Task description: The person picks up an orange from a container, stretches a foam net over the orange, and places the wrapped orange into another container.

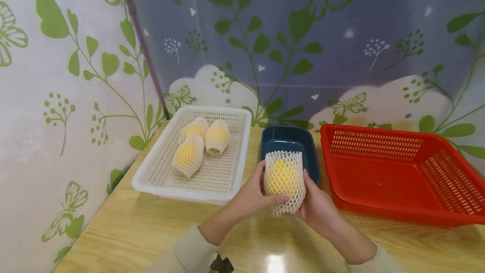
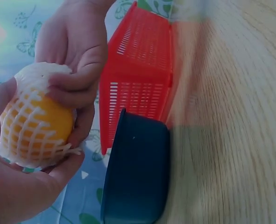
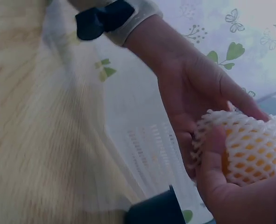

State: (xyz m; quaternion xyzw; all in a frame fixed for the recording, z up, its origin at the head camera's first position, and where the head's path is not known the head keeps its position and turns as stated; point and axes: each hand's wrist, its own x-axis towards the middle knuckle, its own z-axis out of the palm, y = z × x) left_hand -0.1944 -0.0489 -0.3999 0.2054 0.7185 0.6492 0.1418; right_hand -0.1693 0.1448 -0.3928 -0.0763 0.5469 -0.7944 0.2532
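Note:
A yellow fruit in a white foam net sleeve (image 1: 285,180) is held up by both hands over the near side of a dark blue basin (image 1: 270,135). My left hand (image 1: 251,197) grips its left side, thumb lying across the front of the net. On the other side my right hand (image 1: 320,210) holds the fruit, with its fingers partly hidden behind it. The left wrist view shows bare yellow skin on the fruit (image 2: 58,119) where the net does not cover it. In the right wrist view the net (image 3: 254,149) sits between the two hands.
At the left, a white basket (image 1: 221,182) contains three more yellow fruits in foam nets (image 1: 189,155). A red basket (image 1: 382,180) stands right of the basin. All three containers rest on a wooden table (image 1: 151,231), before a patterned curtain (image 1: 242,54).

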